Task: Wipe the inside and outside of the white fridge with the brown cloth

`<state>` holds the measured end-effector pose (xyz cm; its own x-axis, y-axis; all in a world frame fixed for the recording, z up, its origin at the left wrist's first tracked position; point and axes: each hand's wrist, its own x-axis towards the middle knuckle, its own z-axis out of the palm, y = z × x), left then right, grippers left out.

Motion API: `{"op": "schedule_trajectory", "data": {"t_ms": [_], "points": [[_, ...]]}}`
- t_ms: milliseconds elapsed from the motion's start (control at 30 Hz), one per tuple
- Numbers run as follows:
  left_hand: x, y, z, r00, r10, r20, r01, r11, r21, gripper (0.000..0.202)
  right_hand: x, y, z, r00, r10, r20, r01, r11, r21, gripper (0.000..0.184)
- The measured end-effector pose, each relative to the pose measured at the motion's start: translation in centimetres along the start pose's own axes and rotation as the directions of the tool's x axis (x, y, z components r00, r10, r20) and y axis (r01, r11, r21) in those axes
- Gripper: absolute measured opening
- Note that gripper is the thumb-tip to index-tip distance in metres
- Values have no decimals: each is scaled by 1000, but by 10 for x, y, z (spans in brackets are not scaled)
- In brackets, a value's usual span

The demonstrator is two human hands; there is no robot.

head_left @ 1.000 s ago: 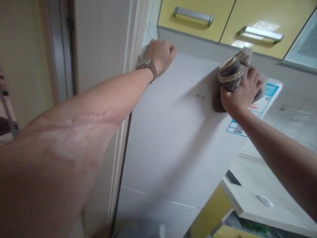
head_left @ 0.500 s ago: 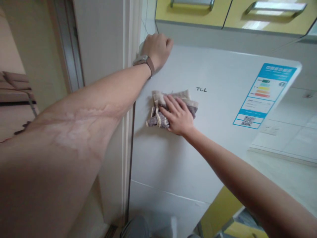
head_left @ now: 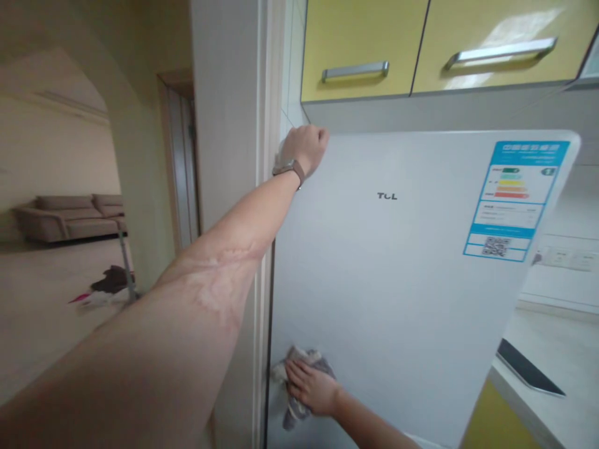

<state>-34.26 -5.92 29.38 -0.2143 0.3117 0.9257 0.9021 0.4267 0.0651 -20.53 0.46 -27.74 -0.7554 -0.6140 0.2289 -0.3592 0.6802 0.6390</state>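
A bunched cloth, beige and grey-purple, lies pressed against the lower left of a white refrigerator door. My right hand is spread over this cloth and holds it to the door. Higher up, my left hand is closed in a fist at the refrigerator's top left corner, wearing a watch on the wrist. Its fingertips are hidden from me. The door carries a TCL logo and a blue and white energy label.
Yellow cabinets with metal handles hang above the refrigerator. A door frame runs close along its left side. On the right, a dark flat object rests on the counter. A sofa stands in the room at left.
My right hand has moved the cloth down the door, from beside the logo to the lower left. My left hand stays at the top corner. The view has tilted upward.
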Motion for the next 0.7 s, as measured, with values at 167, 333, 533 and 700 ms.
{"op": "schedule_trajectory", "data": {"t_ms": [167,333,533,700], "points": [[1,-4,4,995,55,-82,-54,998,15,56,-112,-23,-1,997,-20,77,13,996,90,35],[-1,-2,1,996,13,-89,-16,999,-32,53,-136,65,-129,990,-38,133,43,998,-37,40],[-1,2,-3,996,-26,-82,18,994,-103,49,-112,222,-316,933,357,-51,-350,861,-370,52],[2,3,-2,996,-53,-76,43,991,-124,50,-78,286,-379,559,677,-478,-829,446,-337,78]]}}
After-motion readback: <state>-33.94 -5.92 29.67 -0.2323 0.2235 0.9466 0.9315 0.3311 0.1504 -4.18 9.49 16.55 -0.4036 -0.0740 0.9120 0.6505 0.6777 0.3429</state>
